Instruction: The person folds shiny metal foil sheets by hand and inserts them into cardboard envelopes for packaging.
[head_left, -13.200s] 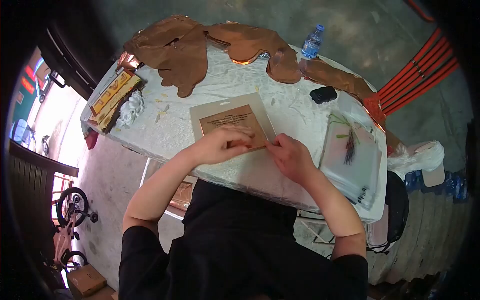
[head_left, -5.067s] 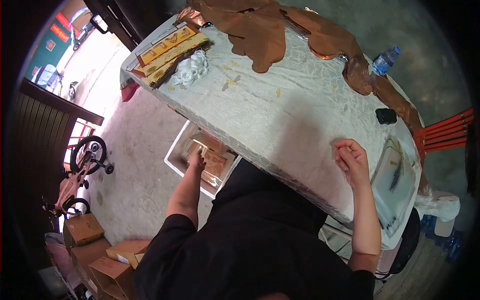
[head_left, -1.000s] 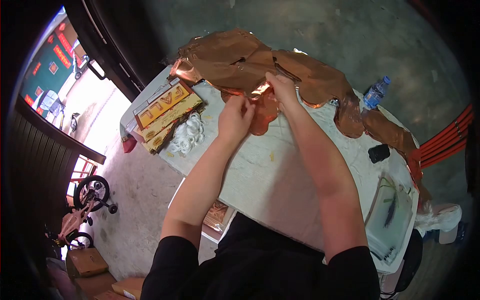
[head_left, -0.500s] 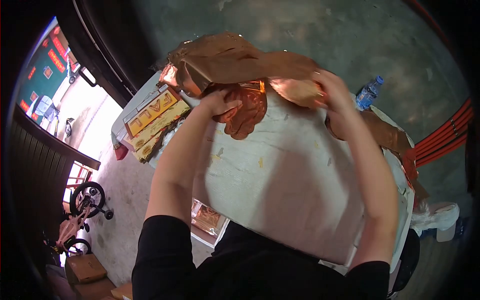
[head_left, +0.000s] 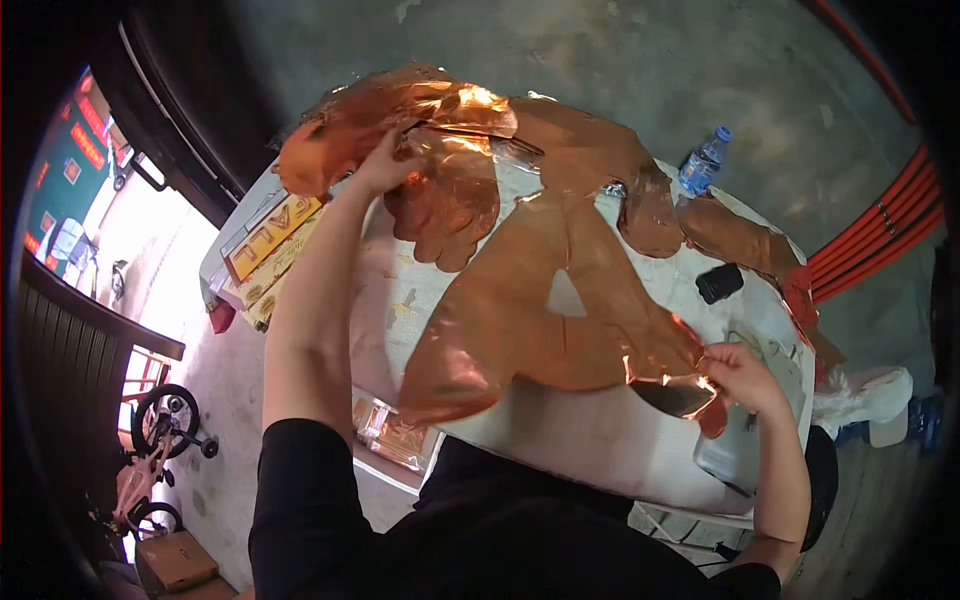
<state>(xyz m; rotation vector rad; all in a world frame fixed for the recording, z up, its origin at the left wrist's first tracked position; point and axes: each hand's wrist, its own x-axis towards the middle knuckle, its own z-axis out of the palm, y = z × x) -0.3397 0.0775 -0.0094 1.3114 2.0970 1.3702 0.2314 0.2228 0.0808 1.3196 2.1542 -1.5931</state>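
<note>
Our right hand [head_left: 742, 375] pinches the foil sheet [head_left: 540, 310] by its corner and our left hand [head_left: 383, 165] clutches the foil pile [head_left: 440, 115], so we best draw slowly, flat, without creasing.

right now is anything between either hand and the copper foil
Nothing visible stands between them. The right hand pinches the lower corner of the A-shaped copper foil, which drapes over the table. The left hand grips crumpled foil in the foil pile at the table's far edge.
</note>
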